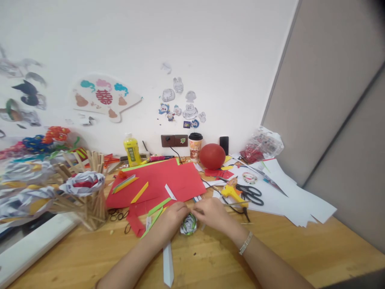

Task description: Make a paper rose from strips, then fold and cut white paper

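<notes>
Close to the table's front, a small rosette of folded white and green paper (pixel 189 224) sits between my two hands. My left hand (pixel 176 213) is closed on its left and far side, the fingertips partly hidden. From the other side my right hand (pixel 212 213) pinches the rosette's upper edge, its fingertips almost meeting the left ones. A long folded white paper strip (pixel 168 265) lies below my left wrist, its upper end hidden by the arm. Left of my left hand are green paper strips (pixel 156 216) and a folded red paper piece (pixel 136 222).
Red paper sheets (pixel 162 176) lie ahead. To the right are a yellow glue gun (pixel 233 192), black-handled scissors (pixel 252 193) and white paper (pixel 282 200). A red balloon (pixel 212 156), lidded cup (pixel 195 146) and yellow bottle (pixel 132 150) stand behind. Wooden sticks (pixel 90 208) fill a container at left.
</notes>
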The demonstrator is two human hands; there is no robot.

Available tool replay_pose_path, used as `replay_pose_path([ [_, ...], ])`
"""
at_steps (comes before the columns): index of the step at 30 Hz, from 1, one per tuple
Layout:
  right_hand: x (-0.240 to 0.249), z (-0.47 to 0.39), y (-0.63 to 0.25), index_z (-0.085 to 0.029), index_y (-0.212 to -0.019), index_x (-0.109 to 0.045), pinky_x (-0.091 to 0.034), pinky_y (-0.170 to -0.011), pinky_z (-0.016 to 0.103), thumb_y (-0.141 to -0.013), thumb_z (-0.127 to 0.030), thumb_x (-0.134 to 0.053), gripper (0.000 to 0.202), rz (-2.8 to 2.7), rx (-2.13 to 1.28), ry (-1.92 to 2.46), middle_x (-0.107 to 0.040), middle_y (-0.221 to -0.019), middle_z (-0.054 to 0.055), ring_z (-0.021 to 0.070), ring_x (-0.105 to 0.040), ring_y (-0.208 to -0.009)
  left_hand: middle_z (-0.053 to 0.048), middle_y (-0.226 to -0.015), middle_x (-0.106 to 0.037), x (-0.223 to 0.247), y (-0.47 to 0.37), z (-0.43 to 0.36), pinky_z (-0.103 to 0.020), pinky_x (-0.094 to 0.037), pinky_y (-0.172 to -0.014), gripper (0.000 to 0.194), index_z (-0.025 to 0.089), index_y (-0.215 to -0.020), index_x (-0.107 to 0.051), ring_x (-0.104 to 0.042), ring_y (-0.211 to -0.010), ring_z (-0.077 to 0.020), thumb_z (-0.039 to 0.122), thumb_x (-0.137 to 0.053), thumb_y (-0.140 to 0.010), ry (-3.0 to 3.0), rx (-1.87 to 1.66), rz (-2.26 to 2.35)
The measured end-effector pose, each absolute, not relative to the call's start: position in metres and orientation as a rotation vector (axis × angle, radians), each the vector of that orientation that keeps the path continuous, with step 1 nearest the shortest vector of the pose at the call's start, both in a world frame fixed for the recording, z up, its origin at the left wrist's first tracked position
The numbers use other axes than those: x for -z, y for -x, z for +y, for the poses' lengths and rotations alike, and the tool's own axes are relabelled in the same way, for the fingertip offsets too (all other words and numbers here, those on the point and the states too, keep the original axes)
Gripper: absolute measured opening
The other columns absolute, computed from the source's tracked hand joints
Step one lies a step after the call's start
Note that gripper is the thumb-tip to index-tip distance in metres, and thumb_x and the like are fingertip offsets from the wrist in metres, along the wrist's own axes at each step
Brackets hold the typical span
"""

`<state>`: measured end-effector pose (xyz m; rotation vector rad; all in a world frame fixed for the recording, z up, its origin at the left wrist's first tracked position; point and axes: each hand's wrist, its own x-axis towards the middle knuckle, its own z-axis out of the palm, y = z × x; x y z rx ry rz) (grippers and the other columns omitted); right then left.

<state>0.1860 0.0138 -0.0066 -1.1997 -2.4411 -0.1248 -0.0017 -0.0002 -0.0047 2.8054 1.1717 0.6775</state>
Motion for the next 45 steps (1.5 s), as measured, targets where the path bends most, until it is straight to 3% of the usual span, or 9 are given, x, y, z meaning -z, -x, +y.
replay_pose_path([
  [9, 0.005, 0.015, -0.188, -0.022, -0.084, -0.065, -0.028, -0.054, 0.022, -0.083, -0.031, -0.056, 0.012, -2.466, -0.086, 1.213, -0.07, -0.076, -0.002, 0.0115, -0.06, -0.066, -0.005, -0.084, -0.061, 0.007, 0.0, 0.001, -0.027, -0.046, -0.07, 0.025, 0.018, -0.086, -0.059, -0.058, -0.078, -0.0164, 0.01, -0.036, -0.087, -2.719, -0.648, 1.168],
  [15, -0.003, 0.013, -0.191, -0.021, -0.082, -0.065, -0.028, -0.055, 0.023, -0.083, -0.03, -0.055, 0.013, -2.472, -0.173, 1.22, -0.07, -0.078, 0.0, 0.0132, -0.06, -0.069, -0.004, -0.08, -0.064, 0.0, -0.002, 0.002, -0.024, -0.045, -0.068, 0.024, 0.018, -0.081, -0.062, -0.06, -0.075, -0.0154, 0.018, -0.039, -0.088, -2.541, -0.684, 1.158],
  [23, -0.006, 0.01, -0.195, -0.021, -0.083, -0.065, -0.027, -0.055, 0.023, -0.083, -0.034, -0.056, 0.016, -2.483, -0.222, 1.215, -0.07, -0.077, 0.0, 0.0138, -0.059, -0.068, -0.003, -0.08, -0.068, -0.007, -0.001, 0.003, -0.021, -0.045, -0.068, 0.02, 0.019, -0.084, -0.064, -0.061, -0.073, -0.0131, 0.016, -0.045, -0.085, -2.478, -0.679, 0.989],
  [28, -0.004, 0.01, -0.191, -0.021, -0.083, -0.065, -0.026, -0.054, 0.023, -0.081, -0.038, -0.057, 0.019, -2.495, -0.183, 1.299, -0.07, -0.077, 0.001, 0.0146, -0.059, -0.069, -0.004, -0.089, -0.069, -0.006, -0.002, 0.001, -0.023, -0.046, -0.073, 0.024, 0.02, -0.092, -0.064, -0.062, -0.08, -0.0141, 0.014, -0.042, -0.086, -2.481, -0.689, 0.965],
  [35, -0.005, 0.008, -0.188, -0.019, -0.08, -0.066, -0.025, -0.054, 0.025, -0.087, -0.038, -0.044, 0.03, -2.612, -0.011, 1.341, -0.07, -0.076, 0.004, 0.0151, -0.059, -0.065, -0.005, -0.087, -0.068, -0.006, -0.002, 0.0, -0.023, -0.045, -0.071, 0.021, 0.019, -0.088, -0.065, -0.061, -0.079, -0.0147, 0.016, -0.045, -0.085, -2.492, -0.626, 1.059],
  [45, -0.01, 0.007, -0.186, -0.02, -0.081, -0.066, -0.028, -0.055, 0.023, -0.09, -0.037, -0.04, 0.033, -2.697, 0.029, 1.36, -0.07, -0.078, 0.004, 0.0143, -0.06, -0.067, -0.004, -0.077, -0.065, -0.001, -0.004, -0.001, -0.023, -0.043, -0.066, 0.022, 0.018, -0.076, -0.063, -0.06, -0.072, -0.0158, 0.017, -0.042, -0.083, -2.429, -0.575, 1.236],
])
